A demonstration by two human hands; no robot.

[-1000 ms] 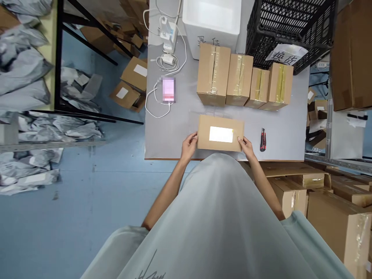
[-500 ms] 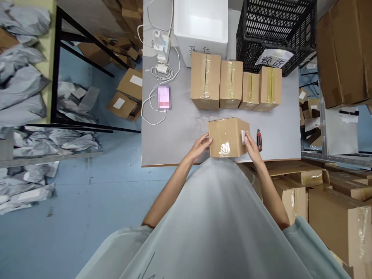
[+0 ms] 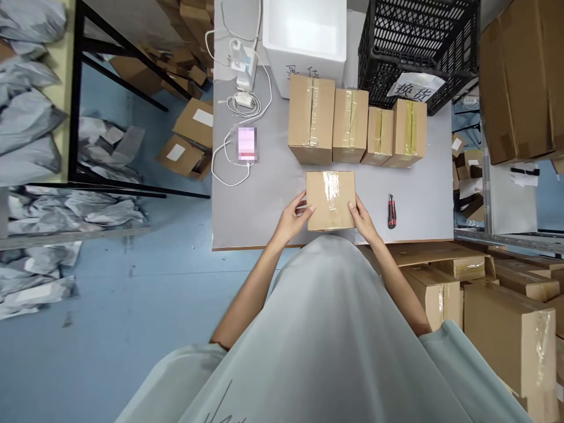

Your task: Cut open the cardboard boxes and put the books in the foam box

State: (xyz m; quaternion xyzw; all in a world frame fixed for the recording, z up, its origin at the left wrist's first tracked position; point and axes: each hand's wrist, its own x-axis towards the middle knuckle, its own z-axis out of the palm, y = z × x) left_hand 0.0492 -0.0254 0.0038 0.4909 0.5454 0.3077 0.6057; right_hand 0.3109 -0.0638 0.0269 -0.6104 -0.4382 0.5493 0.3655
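A small cardboard box (image 3: 331, 202) with shiny clear tape on its upper face is held between my two hands near the front edge of the grey table (image 3: 255, 217). My left hand (image 3: 294, 217) grips its left side, thumb on the face and fingers behind. On the right side my right hand (image 3: 361, 217) holds it the same way, thumb in front. The box's underside and the fingertips behind it are hidden. A red and black utility knife (image 3: 392, 211) lies on the table to the right of my right hand.
Behind stand several taped boxes in a row (image 3: 349, 126), a white foam bin (image 3: 304, 53) and a black plastic crate (image 3: 418, 53). A charging phone (image 3: 247, 144) and power strip (image 3: 245, 67) lie left. Stacked cartons (image 3: 493, 329) flank the right; a shelf of grey parcels (image 3: 30, 135) stands left.
The box has turned between my hands, so its labelled right side no longer shows and one taped face points up at me. Both hands have shifted slightly left with it.
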